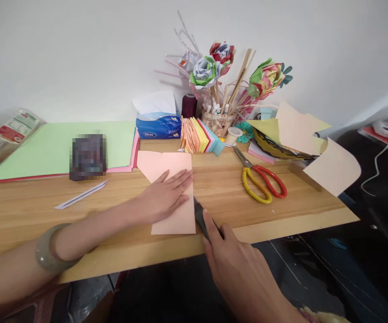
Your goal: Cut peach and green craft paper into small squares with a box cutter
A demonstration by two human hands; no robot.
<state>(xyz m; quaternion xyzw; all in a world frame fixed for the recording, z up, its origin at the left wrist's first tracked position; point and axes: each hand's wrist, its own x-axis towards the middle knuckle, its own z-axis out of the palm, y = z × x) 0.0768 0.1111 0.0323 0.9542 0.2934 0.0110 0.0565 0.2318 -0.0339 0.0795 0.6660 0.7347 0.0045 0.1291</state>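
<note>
A light pink sheet of paper, folded along its right side, lies near the table's front edge. Flat on top of it rests my left hand, fingers stretched out and pressing the sheet. My right hand is wrapped round the dark handle of a knife. The knife's blade is at the right folded edge of the paper, and part of it is hidden there. To the right lie scissors with one yellow and one red handle, apart from both hands.
Green paper sheets lie at left under a blurred dark box; a folded white strip is nearer. Behind stand a tissue pack, coloured folded papers and a pot of paper flowers. A basket holds paper scraps.
</note>
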